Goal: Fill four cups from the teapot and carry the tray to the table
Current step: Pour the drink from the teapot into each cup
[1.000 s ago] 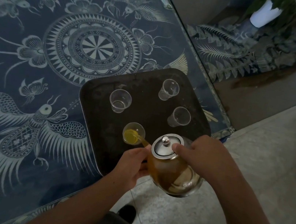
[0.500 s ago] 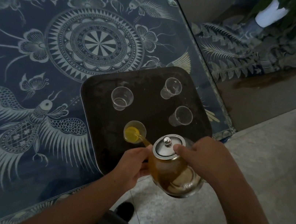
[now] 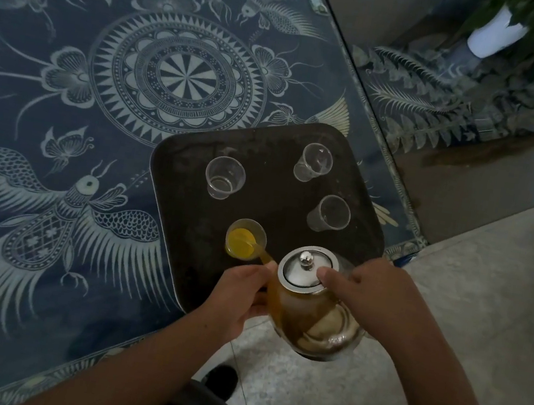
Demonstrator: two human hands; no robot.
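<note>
A glass teapot (image 3: 307, 316) with amber tea and a steel lid is tilted over the near edge of a dark tray (image 3: 276, 155). My left hand (image 3: 238, 295) grips the teapot's side by the spout. My right hand (image 3: 380, 295) holds its other side, thumb pressed on the lid. Tea streams from the spout into the nearest cup (image 3: 246, 239), which holds yellow tea. Three clear cups stand empty on the tray: one at the left (image 3: 224, 177), one at the far right (image 3: 313, 162), one at the right (image 3: 329, 213).
The tray lies near the right front corner of a table covered in a dark blue patterned cloth (image 3: 104, 74). A second patterned surface (image 3: 464, 103) with a white plant pot (image 3: 495, 32) stands at the far right. Grey floor (image 3: 452, 299) lies to the right and below.
The tea level in the nearest cup has risen as the pouring goes on. Both hands and the teapot have stayed in nearly the same place.
</note>
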